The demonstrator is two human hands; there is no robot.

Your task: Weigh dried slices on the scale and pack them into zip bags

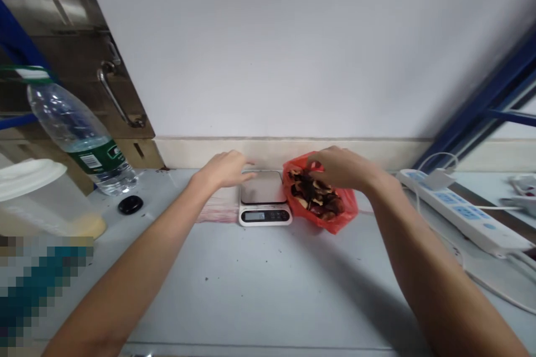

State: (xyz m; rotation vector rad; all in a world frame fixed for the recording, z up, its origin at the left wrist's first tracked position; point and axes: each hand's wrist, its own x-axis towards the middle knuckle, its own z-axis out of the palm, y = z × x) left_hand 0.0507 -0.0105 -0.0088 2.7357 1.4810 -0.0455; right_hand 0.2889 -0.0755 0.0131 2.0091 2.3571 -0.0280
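My left hand (228, 168) is open at the left edge of the kitchen scale (262, 187), thumb and forefinger apart with nothing between them. The scale has a bare metal plate and a small display at its front. Just right of it stands an open red plastic bag (335, 223) filled with dried brown slices (315, 194), dark at the edges and paler inside. My right hand (341, 166) reaches over the bag's far rim, its fingers curled down around some of the slices; the fingertips are partly hidden. Under my left wrist lies a flat, clear-and-pink plastic sheet or packet (220, 209).
A water bottle (94, 150), a black round cap (130, 204) and a white-lidded container (42, 206) stand to the left. At the right, a power strip (464, 209) trails white cables. The wall (268, 56) rises behind the table (259, 290).
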